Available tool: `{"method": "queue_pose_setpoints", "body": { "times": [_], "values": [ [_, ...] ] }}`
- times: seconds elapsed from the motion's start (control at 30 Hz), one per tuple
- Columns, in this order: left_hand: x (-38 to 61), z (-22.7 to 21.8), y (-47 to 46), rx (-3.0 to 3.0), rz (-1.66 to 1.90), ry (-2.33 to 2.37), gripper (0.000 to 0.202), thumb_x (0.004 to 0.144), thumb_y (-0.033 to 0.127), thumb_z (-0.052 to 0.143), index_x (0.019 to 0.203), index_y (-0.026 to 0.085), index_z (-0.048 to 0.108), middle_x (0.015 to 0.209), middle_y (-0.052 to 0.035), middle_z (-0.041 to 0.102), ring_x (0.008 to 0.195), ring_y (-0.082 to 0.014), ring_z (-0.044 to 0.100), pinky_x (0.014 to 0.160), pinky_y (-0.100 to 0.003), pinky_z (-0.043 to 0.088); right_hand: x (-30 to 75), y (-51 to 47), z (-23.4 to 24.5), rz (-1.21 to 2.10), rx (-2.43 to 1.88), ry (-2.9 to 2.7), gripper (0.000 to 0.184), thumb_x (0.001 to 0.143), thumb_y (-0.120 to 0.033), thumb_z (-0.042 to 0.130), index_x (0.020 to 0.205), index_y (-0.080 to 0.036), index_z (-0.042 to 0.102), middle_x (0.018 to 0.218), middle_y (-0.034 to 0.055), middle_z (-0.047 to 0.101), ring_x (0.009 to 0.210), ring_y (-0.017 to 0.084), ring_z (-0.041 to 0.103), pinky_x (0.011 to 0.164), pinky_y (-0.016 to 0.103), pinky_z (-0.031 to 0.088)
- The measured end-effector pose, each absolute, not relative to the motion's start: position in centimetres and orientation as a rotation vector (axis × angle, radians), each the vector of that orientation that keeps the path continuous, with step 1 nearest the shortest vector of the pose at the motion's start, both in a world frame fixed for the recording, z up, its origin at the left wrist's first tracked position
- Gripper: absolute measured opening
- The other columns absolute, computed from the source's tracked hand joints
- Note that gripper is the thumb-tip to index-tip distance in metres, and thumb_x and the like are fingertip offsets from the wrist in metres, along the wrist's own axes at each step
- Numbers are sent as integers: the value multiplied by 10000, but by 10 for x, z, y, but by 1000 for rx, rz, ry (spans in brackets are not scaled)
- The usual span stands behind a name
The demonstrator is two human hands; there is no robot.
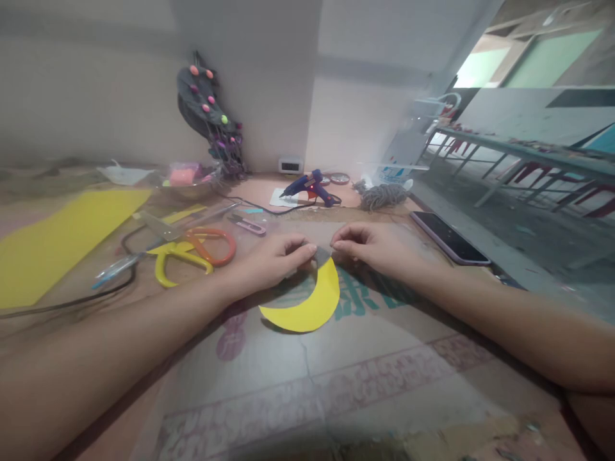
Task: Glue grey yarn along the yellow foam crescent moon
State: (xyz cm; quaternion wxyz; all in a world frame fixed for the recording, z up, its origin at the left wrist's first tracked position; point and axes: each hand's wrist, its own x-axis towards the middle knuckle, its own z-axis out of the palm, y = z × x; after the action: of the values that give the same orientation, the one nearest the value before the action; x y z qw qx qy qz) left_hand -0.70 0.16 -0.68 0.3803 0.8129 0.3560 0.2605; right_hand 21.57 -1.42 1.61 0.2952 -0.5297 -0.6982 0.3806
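The yellow paper crescent (321, 301) lies flat on the counter (384, 358), just below both hands. Its long curve runs from the upper tip down and to the left. The left hand (276, 259) and right hand (365, 246) are equally near, fingers narrowed in a pinch on that tip. There is one crescent. Left of it lies one pair of orange-and-yellow-handled scissors (196, 253), beyond it one blue glue gun (310, 187), and right of it one dark phone (449, 238).

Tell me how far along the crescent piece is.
Done: the yellow crescent is cut out, and the scissors lie aside. In hand: left hand and right hand pinch its upper tip, where a grey piece overlaps it. Left, likely: gluing; the glue gun lies untouched behind.
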Motion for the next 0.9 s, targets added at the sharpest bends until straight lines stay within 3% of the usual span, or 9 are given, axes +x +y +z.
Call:
{"method": "queue_pose_setpoints", "body": {
  "times": [0.1,0.2,0.33,0.47,0.63,0.9],
  "values": [
    [-6,-7,1,2010,686,906,387,934,484,447,733,171,554,677,19,544,596,-109,480,542,-228,361,219,-12,15,1009,-1368,-1901,193,875,-315,548,953,-190,673,550,-43,503,487,109,470,446,229,363],
    [-4,-7,0,1904,726,911,369,922,477,477,736,169,558,658,22,541,567,-102,465,517,-223,350,224,-10,14,764,-1359,-1919,275,912,-342,507,1078,-193,668,595,-32,528,520,125,482,496,256,389],
    [-4,-7,-1,1825,760,914,368,921,477,484,741,167,569,642,20,545,540,-98,459,501,-222,343,225,-12,16,486,-1231,-1860,220,910,-349,531,987,-184,655,861,37,640,740,161,573,659,298,450],
    [-5,-6,-1,1856,767,938,367,927,476,475,755,170,580,650,16,559,544,-101,470,504,-227,345,217,-25,24,357,-1220,-2021,177,886,-310,569,917,-195,700,880,41,651,778,165,579,692,291,438],
    [-4,-1,-4,1940,750,944,367,928,463,468,755,164,592,668,10,582,575,-113,501,527,-230,365,210,-34,34,389,-1317,-2168,191,883,-321,567,894,-224,732,928,40,678,780,169,584,677,288,425],
    [-4,1,-6,2025,719,957,358,925,453,467,759,161,592,708,2,603,647,-130,537,585,-240,400,212,-26,23,639,-1224,-2119,186,864,-352,579,762,-224,668,852,32,619,781,175,571,696,308,438]
  ]
}}
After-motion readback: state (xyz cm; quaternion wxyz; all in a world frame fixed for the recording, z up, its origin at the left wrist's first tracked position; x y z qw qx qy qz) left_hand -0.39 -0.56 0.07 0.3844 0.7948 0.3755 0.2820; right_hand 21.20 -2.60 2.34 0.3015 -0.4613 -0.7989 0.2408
